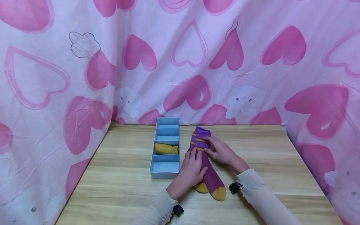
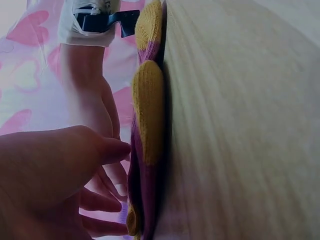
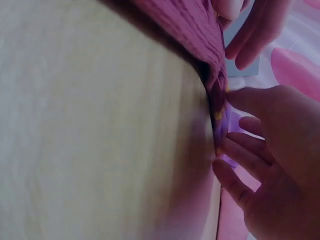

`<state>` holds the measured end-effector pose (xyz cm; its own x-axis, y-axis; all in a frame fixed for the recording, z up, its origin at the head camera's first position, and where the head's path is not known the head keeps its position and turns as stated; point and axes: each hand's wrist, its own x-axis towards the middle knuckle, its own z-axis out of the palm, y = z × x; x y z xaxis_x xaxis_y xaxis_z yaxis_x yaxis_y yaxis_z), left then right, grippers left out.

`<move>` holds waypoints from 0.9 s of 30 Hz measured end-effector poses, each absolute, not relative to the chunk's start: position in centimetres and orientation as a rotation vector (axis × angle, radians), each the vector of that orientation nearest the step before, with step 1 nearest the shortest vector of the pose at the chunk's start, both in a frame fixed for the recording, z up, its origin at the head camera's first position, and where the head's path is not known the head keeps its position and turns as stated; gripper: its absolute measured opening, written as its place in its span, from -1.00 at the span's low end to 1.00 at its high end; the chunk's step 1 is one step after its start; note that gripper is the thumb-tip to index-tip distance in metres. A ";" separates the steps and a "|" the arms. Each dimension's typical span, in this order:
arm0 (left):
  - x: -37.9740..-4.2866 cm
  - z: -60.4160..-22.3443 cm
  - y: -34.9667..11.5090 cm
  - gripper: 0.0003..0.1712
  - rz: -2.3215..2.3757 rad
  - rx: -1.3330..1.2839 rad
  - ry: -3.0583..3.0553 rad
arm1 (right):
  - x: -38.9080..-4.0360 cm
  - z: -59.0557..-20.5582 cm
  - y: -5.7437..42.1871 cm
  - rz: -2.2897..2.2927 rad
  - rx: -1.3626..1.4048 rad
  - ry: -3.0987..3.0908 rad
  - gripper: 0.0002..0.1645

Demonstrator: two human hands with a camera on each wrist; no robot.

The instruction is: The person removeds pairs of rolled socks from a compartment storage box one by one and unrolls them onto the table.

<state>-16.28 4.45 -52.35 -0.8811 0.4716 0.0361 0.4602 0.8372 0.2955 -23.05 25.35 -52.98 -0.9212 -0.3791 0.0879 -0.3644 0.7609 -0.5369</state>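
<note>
I see passing room over the wooden table [image 1: 281,165], right of the right hand [image 1: 222,152]. The blue tray [image 1: 165,176] blocks a low path left of the socks [image 1: 212,178], the left hand [image 1: 191,170] crowds the gap between, and the pink curtain [image 1: 152,87] bounds the far edge.

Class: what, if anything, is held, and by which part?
No grip shows: the left hand rests on the maroon part of the socks, the right hand touches their purple end.
</note>
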 end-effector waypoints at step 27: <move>-15.4 -52.9 4.9 -0.20 0.161 0.685 3.082 | -21.4 -52.8 28.7 -0.586 -0.373 2.939 0.08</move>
